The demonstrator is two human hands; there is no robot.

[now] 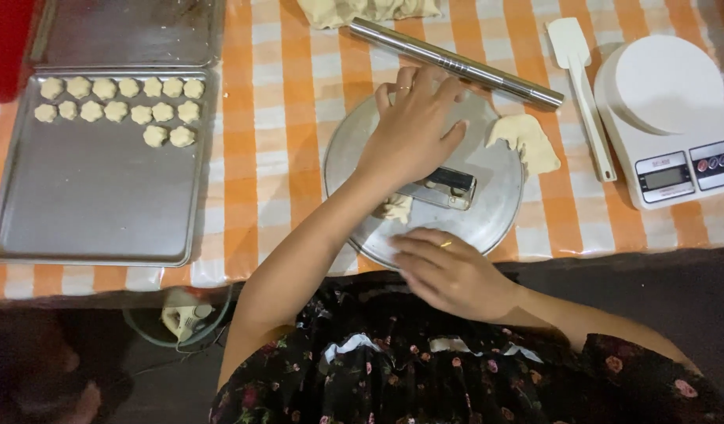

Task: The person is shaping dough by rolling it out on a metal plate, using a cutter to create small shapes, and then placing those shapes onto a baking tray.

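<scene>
On the desk's (260, 118) left side, a steel baking tray (95, 204) carries flower-shaped dough pieces (118, 106) in rows at its far end. At centre, a round metal plate (499, 196) holds a metal scraper (444, 187) and dough scraps (527, 141). The left hand (417, 129), grip spread flat, presses on the plate beside the scraper. The right hand (448, 271), fingers loosely extended, touches the plate's near rim. Further right lie a steel rolling pin (456, 63), white spatula (582, 94) and kitchen scale (668, 118).
</scene>
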